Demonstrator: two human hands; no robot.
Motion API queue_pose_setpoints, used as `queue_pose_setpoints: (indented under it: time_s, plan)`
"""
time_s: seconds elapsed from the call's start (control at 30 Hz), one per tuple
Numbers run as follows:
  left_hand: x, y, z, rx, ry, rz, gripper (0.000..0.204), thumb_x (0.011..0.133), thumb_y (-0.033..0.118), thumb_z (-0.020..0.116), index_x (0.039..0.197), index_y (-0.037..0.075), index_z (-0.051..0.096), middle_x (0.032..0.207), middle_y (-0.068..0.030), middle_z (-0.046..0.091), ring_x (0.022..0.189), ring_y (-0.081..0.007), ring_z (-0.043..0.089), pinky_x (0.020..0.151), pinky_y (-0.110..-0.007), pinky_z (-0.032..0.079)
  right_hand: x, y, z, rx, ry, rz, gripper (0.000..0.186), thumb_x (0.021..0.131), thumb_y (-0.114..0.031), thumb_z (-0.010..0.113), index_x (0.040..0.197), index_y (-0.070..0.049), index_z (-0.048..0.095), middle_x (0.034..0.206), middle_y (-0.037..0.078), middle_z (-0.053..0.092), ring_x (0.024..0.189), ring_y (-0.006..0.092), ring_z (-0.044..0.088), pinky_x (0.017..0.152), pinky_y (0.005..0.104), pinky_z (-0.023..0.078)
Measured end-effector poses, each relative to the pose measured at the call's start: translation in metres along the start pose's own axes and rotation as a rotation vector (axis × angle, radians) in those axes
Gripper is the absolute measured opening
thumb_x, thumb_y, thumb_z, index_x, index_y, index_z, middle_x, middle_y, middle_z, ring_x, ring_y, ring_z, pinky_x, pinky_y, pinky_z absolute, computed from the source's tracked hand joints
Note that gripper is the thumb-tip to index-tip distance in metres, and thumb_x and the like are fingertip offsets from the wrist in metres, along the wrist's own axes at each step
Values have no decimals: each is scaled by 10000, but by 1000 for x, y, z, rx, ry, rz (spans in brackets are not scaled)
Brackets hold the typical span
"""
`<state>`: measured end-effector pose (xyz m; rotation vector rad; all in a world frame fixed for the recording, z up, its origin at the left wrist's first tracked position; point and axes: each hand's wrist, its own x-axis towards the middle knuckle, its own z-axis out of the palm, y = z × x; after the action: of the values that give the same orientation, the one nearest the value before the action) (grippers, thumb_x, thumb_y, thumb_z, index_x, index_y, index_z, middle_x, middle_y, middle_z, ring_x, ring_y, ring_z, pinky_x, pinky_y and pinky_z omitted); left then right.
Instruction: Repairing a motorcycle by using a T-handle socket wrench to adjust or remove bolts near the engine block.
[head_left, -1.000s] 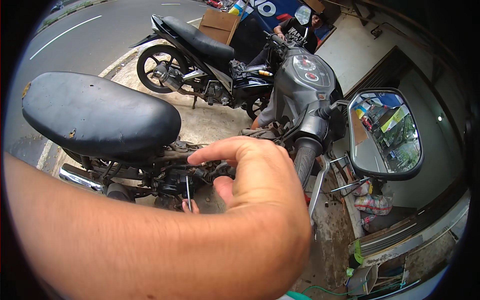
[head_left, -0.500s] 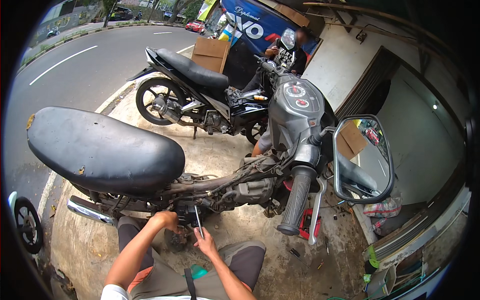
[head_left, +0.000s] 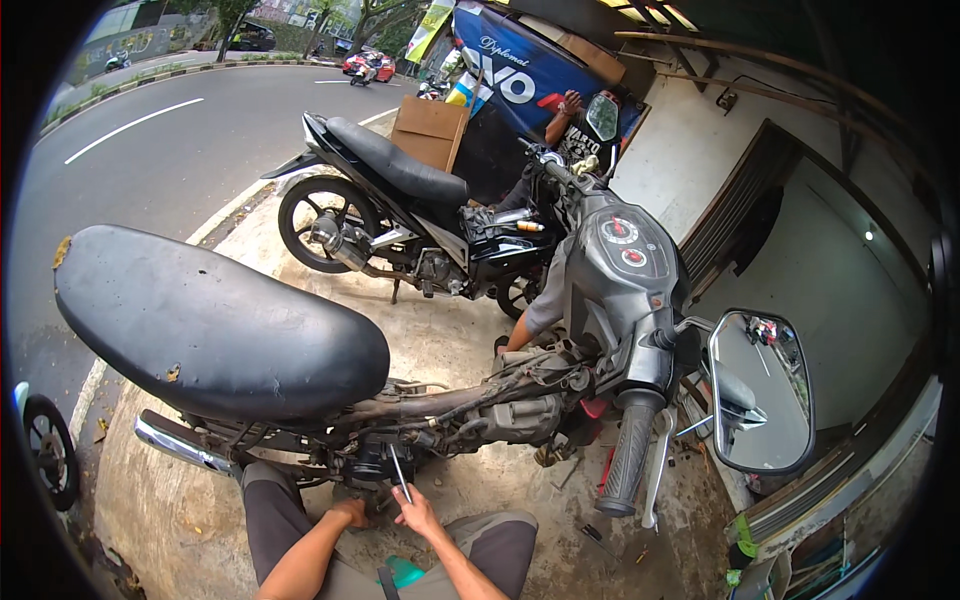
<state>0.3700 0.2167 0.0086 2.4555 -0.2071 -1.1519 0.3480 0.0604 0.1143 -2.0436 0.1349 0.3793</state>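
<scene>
My right hand grips the lower end of a slim, shiny metal rod tool. Its upper end reaches the dark engine part on the near side of the partly stripped motorcycle. To the left of it and lower, my left hand is closed with curled fingers, beneath the engine; what it holds, if anything, is hidden. Above both hands runs the bare, dirty frame, with the black seat at left and the grey handlebar grip at right.
A second motorcycle stands beyond, with a person behind it. The mirror juts out at right. Small tools lie on the concrete. A road runs along the left; a wall stands at right.
My left hand has dropped from beside the engine to below it. My right hand, still on the rod tool, sits slightly lower in the picture. The view has shifted, and the person beyond has raised a hand.
</scene>
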Motion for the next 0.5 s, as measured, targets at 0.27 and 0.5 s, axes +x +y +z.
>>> queue_pose_setpoints:
  time_s: [0.27,0.5]
  plan:
    - [-2,4,-4,85,-62,18,698,684,486,600,1199,37,455,1219,-177,464,1118,-296,462,911,-377,401,-12,-12,12,-229,-20,-52,408,861,-460,414,996,-87,510,629,124,582,500,234,601,563,353,480]
    - [3,-8,6,152,49,100,638,639,501,635,1050,17,576,1043,-171,585,971,-291,568,811,-370,457,-11,-35,7,-142,2,-48,414,859,-461,430,990,-78,514,572,94,530,465,200,579,487,327,447]
